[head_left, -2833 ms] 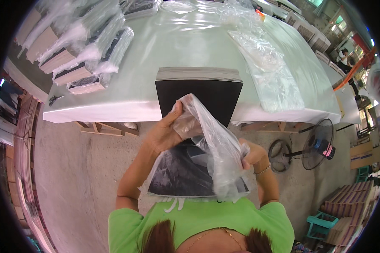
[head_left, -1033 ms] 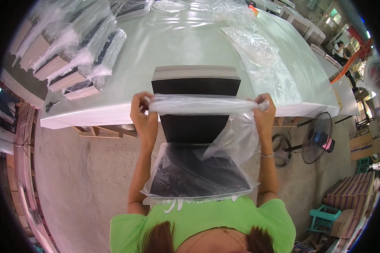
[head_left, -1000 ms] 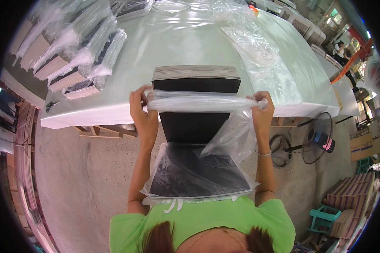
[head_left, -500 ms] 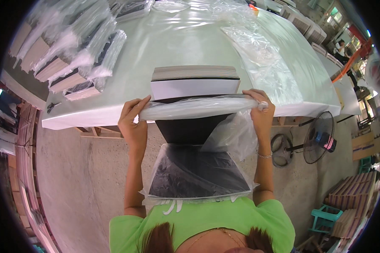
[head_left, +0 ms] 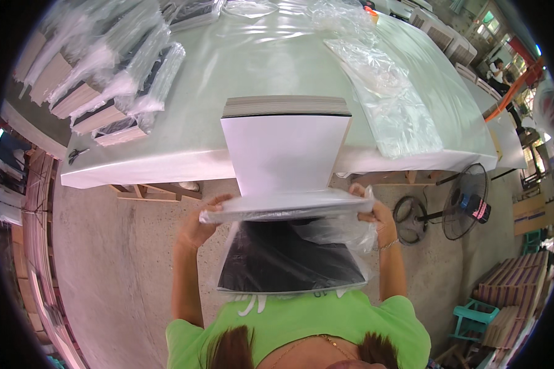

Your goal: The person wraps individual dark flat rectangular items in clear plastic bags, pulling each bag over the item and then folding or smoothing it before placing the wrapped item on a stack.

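A thick stack of flat boards (head_left: 286, 147) leans against the table's front edge, its white face bare at the top and its layered edge turned up. Across its lower part runs a clear plastic bag (head_left: 283, 208), gathered into a band. My left hand (head_left: 198, 226) grips the band's left end, and my right hand (head_left: 375, 215) holds the right end, fingers curled round the film. Below the band, nearer my body, a dark sheet (head_left: 289, 261) shows through clear plastic against my green shirt. Film partly hides the fingertips.
Several plastic-wrapped board stacks (head_left: 98, 92) lie at the table's left, with small scissors (head_left: 75, 155) near its corner. Flat clear bags (head_left: 391, 104) lie on the right side. A fan (head_left: 468, 203) stands on the floor to the right, and a teal stool (head_left: 475, 317) is farther down.
Both hands have come down toward my body with the gathered plastic band. Much more of the stack's white face is now bare, and less of the dark sheet shows below.
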Action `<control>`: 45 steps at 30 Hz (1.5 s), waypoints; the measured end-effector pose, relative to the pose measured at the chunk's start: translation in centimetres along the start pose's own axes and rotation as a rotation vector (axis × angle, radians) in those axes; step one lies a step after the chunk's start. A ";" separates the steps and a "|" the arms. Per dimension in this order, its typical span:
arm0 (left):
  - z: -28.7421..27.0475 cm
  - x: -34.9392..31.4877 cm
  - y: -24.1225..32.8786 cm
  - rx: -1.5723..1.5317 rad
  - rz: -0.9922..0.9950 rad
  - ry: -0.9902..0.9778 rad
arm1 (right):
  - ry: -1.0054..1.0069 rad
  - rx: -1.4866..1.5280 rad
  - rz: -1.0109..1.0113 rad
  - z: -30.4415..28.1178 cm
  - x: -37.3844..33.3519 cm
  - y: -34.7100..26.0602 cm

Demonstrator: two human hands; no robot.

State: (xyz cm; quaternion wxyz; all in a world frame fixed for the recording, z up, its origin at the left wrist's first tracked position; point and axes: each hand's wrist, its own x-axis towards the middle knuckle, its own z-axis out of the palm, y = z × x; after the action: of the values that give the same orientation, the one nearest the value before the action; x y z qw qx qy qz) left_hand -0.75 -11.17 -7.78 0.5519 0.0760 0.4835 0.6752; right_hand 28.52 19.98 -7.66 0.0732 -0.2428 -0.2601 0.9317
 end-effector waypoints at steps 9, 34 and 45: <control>1.5 1.2 -6.5 0.196 0.001 0.264 | 0.239 -0.573 0.121 -9.8 2.2 8.1; 18.2 5.5 3.6 0.672 0.374 -0.448 | 0.083 -1.082 -0.931 14.1 1.8 -1.9; 19.3 5.8 9.0 0.722 0.300 -0.807 | -0.008 -1.283 -1.102 17.5 1.0 -3.9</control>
State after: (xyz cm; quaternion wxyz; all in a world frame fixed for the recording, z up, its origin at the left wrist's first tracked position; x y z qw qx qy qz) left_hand 3.24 5.25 6.39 0.5299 0.5803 0.4186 0.4552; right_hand 19.05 15.69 7.03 0.3643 -0.0724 -0.8200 0.4354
